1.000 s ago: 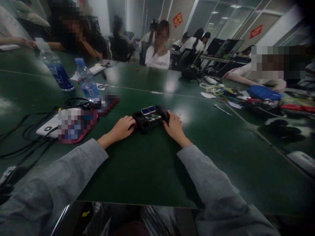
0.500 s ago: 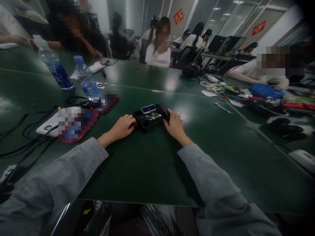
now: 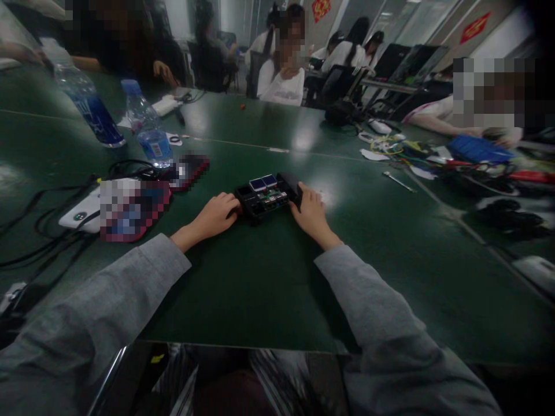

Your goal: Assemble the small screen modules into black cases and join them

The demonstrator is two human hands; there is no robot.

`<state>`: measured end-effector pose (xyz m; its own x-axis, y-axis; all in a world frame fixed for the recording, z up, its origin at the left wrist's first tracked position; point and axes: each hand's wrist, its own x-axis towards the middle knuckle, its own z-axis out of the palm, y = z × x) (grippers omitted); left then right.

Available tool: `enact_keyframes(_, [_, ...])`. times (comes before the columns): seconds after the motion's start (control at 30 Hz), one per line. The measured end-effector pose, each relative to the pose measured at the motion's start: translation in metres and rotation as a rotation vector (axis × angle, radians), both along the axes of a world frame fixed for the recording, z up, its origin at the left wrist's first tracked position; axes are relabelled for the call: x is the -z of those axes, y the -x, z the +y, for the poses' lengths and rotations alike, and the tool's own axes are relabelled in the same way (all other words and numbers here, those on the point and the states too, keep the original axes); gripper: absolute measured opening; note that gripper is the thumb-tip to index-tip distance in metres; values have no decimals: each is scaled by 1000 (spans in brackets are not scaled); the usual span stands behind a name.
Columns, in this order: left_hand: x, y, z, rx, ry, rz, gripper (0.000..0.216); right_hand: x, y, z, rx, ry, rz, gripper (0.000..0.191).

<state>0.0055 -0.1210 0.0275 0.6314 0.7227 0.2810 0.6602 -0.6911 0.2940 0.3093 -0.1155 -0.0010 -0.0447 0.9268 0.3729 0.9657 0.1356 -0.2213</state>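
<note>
A black electronic device (image 3: pixel 265 195) with an exposed green circuit board and two small dark panels at its back lies on the green table in front of me. My left hand (image 3: pixel 219 212) grips its left end, fingers curled against the side. At the opposite end, my right hand (image 3: pixel 311 211) holds the black casing, with the thumb along the front and the fingers around the right side. The fingertips of both hands are partly hidden by the device.
On the left stand two water bottles (image 3: pixel 150 136), beside a white power bank (image 3: pixel 80 215), phones in red cases and black cables. A wrench (image 3: pixel 399 181) and a heap of wires with a blue item (image 3: pixel 479 149) lie on the right. Several people sit around.
My view has tilted slightly down, so the background sits higher in the picture. Both hands keep the same hold on the device.
</note>
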Motion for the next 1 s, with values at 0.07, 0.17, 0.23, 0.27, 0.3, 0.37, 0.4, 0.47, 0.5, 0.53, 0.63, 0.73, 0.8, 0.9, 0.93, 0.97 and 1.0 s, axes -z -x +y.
enact_keyframes(0.07, [0,0,0,4,-4,-3,14,-1,0,-1,2,7,-10,61])
enact_keyframes(0.17, [0,0,0,6,-3,-5,14,-1,0,-1,0,-3,-10,61])
enact_keyframes(0.23, [0,0,0,4,-3,-6,13,-1,0,0,-3,-12,-3,61])
enact_keyframes(0.27, [0,0,0,1,-3,-7,13,-1,-1,0,-5,-14,1,61])
enact_keyframes(0.3, [0,0,0,-1,-1,-7,13,0,-1,0,-7,-14,6,61])
enact_keyframes(0.37, [-1,0,-1,-6,6,-7,14,-1,-1,0,-10,-13,14,60])
enact_keyframes(0.4, [-1,0,-1,-8,12,-6,14,-1,-1,0,-12,-13,16,60])
enact_keyframes(0.47, [-2,0,-2,-10,24,-2,14,-1,-1,0,-15,-16,23,60])
enact_keyframes(0.5, [-3,0,-2,-10,28,-2,14,-1,-1,0,-17,-18,30,60])
enact_keyframes(0.53, [-3,0,-2,-10,29,-3,14,-1,-1,0,-24,-21,38,60])
enact_keyframes(0.63, [-3,0,-2,-7,27,-10,14,-1,-1,0,-55,-32,63,60])
enact_keyframes(0.73, [-2,0,-1,-3,27,-23,13,-1,-2,1,-64,-51,77,60])
enact_keyframes(0.8, [-2,1,-1,3,29,-32,14,0,-3,1,-59,-62,87,60])
enact_keyframes(0.9, [-2,0,-1,8,29,-35,14,0,-3,1,-66,-75,106,59])
enact_keyframes(0.93, [-2,0,-1,5,27,-32,14,0,-3,1,-68,-82,113,58])
enact_keyframes(0.97, [-2,0,-1,2,23,-29,14,0,-3,1,-69,-90,120,57])
enact_keyframes(1.0, [-1,0,0,0,20,-27,14,0,-3,1,-67,-100,127,56])
